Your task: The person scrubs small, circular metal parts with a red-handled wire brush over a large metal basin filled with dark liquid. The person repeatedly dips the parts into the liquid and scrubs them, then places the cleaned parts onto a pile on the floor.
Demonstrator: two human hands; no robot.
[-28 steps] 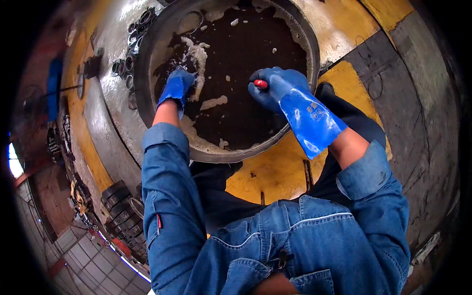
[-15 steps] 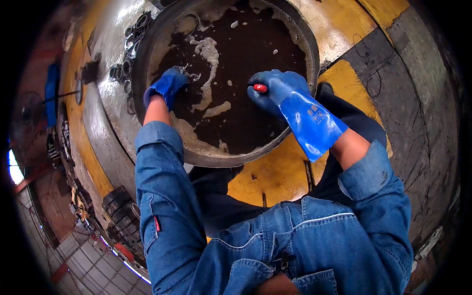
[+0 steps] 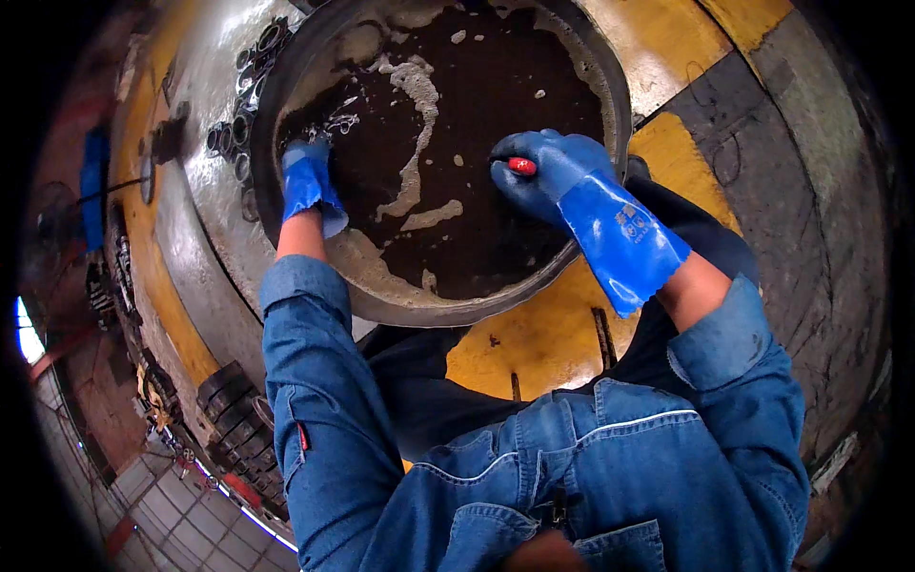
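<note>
A wide round tub (image 3: 618,71) holds dark brown liquid (image 3: 496,105) with patches of pale foam. My left hand (image 3: 307,172), in a blue rubber glove, dips into the liquid at the tub's left side. Its fingers are under the surface, so whatever they touch is hidden. Over the right part of the tub, my right hand (image 3: 558,176) is closed in a matching glove. A red handle end (image 3: 521,166) pokes out of that fist; the rest of the tool is hidden by the hand and the dark liquid.
Several dark metal rings (image 3: 242,126) lie in a cluster just left of the tub. Black ribbed rubber parts (image 3: 238,410) sit at the lower left. Yellow and grey painted floor (image 3: 686,167) surrounds the tub, and my legs are bent against its near side.
My left hand has shifted left and sunk deeper, with ripples beside it. My right hand stays closed on the red handle and sits slightly farther right in the picture.
</note>
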